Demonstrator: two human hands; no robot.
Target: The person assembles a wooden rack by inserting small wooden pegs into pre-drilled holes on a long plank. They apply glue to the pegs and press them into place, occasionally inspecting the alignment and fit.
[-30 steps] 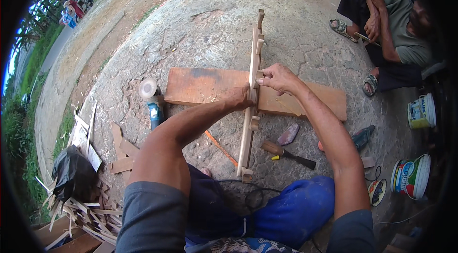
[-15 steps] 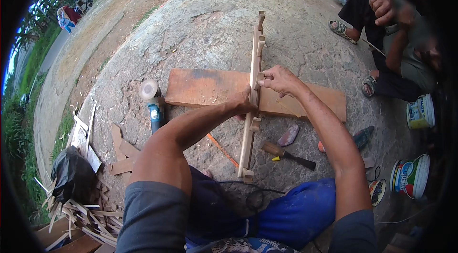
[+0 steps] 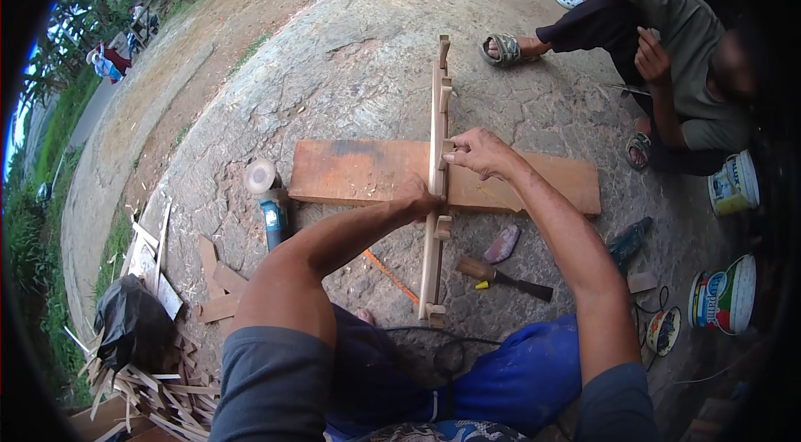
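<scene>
Co-worker's foot [image 3: 505, 48], now nearer, could jolt the strip [image 3: 430, 254] grasped by left hand [image 3: 420, 196], its block [image 3: 447, 145] pinched by right hand [image 3: 486, 154].

On the concrete ground [image 3: 350, 92], lengthwise from left to right: a wide plank [image 3: 359, 171]. Across the plank's middle, from beyond its far edge to well past its near edge: a narrow strip [image 3: 435, 121], with small blocks [image 3: 445, 98] along its right side. On the strip: left hand [image 3: 423, 195] by the plank's near edge, right hand [image 3: 482, 154] farther back at one block [image 3: 449, 145]. Just beside the plank's left end: a grinder [image 3: 272, 217]. Before its near edge, right of the strip: a stone [image 3: 502, 243], then a chisel [image 3: 506, 278]. Near its right near corner: a drill [image 3: 630, 242]. Farther right: two buckets [image 3: 724, 293]. Behind these: a co-worker [image 3: 680, 12]. At the ground's near left: a bag [image 3: 133, 321] behind wood scraps [image 3: 163, 400].
</scene>
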